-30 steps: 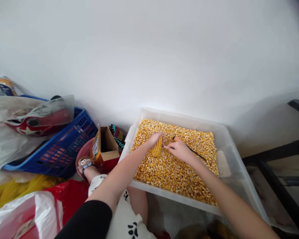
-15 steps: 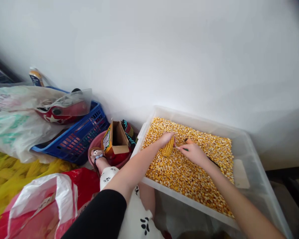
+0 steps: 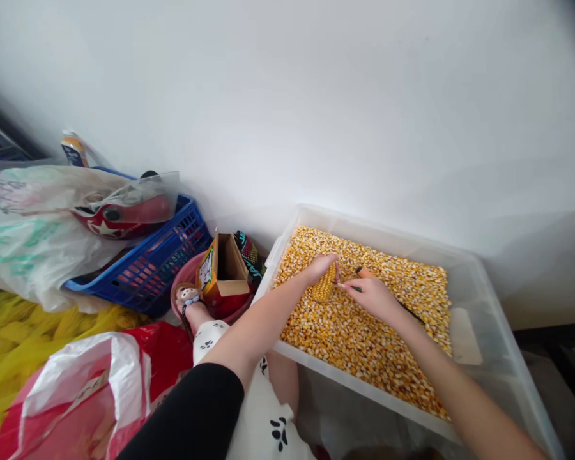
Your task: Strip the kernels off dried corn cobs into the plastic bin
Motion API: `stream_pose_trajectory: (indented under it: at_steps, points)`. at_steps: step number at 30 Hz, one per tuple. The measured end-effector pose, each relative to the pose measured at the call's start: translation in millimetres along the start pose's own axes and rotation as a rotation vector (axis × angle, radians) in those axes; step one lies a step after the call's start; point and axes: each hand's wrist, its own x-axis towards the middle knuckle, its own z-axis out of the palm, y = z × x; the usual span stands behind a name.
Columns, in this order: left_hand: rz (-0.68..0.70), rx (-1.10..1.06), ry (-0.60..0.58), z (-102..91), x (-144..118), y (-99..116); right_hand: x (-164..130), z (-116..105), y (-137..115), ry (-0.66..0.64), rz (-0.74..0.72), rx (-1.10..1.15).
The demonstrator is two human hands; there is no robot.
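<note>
My left hand (image 3: 322, 268) is wrapped round an ear of corn (image 3: 323, 287), with its yellow kernel rows facing me. Close beside it, my right hand (image 3: 371, 295) is closed on a slim tool with a green part (image 3: 357, 289); its light tip points at the cob, and whether it touches cannot be told. Loose corn kernels (image 3: 354, 345) lie thick beneath both hands in a translucent plastic bin (image 3: 364, 390). An orange, dark-ended object (image 3: 363, 273) shows just above my right fingers, and a black strip (image 3: 411, 312) shows behind the wrist.
A white wall (image 3: 345, 115) rises behind the bin. To the left are a pink basin (image 3: 179, 275) holding an open carton (image 3: 230, 268), a blue basket (image 3: 148, 275) with a red helmet (image 3: 124, 220), a red-and-white bag (image 3: 134, 364) and yellow netting (image 3: 23, 338). My knee is against the bin's near side.
The view has shifted very slightly. Both hands keep nearly the same place at the cob, with the right fingers and tool moved only a little.
</note>
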Motion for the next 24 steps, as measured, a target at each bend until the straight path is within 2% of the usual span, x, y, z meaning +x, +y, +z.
stream_pose_trajectory:
  at_steps: [11,24]
  points:
    - [0.037,0.052,-0.001,-0.2,-0.7,6.1,0.7,-9.3,-13.8,-0.010,0.017,-0.115]
    - [-0.007,-0.009,0.000,-1.2,0.2,6.6,-0.3,-13.6,-15.9,-0.033,0.031,-0.173]
